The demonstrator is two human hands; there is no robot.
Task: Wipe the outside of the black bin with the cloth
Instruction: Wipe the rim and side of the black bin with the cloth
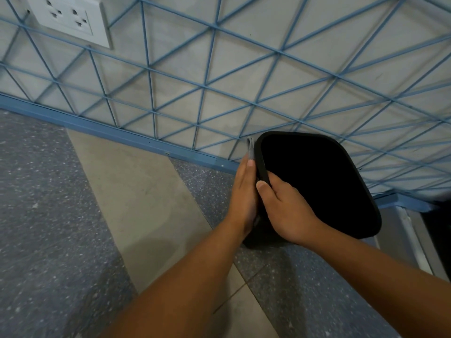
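The black bin [317,181] stands on the floor against the wall, seen from above with its dark opening towards me. My right hand [285,208] grips the near-left part of its rim, thumb on top of the rim. My left hand [244,193] lies flat against the bin's left outer side, pressing a grey cloth [251,150] onto it. Only the cloth's top edge shows above my fingertips; the remainder is hidden between my palm and the bin.
A wall with a blue wire grid [219,76] rises directly behind the bin, with a blue skirting strip [122,135] along its foot. A white double socket [70,18] sits at the upper left. Speckled grey and beige floor tiles [136,191] spread to the left.
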